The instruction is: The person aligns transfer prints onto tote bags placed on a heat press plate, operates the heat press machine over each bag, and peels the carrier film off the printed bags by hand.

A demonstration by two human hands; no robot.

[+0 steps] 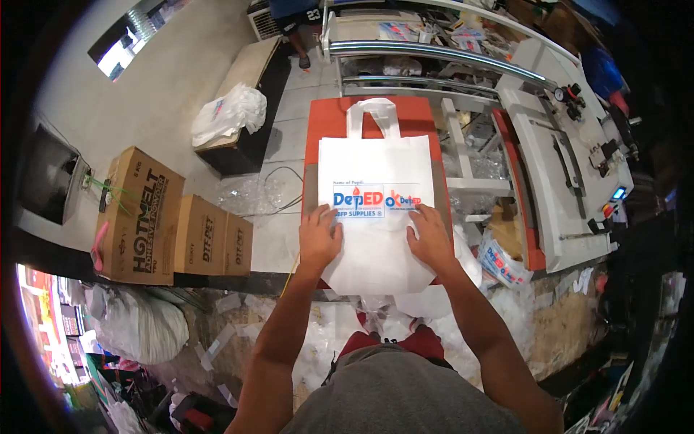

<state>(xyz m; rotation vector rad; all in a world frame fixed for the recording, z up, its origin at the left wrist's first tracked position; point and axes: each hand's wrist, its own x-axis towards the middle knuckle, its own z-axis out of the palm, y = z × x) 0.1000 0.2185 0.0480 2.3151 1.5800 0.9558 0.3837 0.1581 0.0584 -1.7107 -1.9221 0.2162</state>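
A white tote bag [376, 249] with looped handles lies flat on a red press bed [314, 119], its handles pointing away from me. Blue and red print [358, 199] runs across the bag's middle. My left hand [320, 237] rests on the bag's left side, fingertips at the edge of the print, fingers stretched out. On the opposite side my right hand [431, 237] lies on the fabric just below the smaller logo, its fingers apart. Neither hand grips anything.
A heat press machine [557, 181] with metal rails stands at the right. Beneath it lies a plastic-wrapped bundle of printed bags [502, 260]. Cardboard boxes [144, 217] stand at the left, and white bags [231, 116] lie on a bench. Another person [293, 25] stands at the back.
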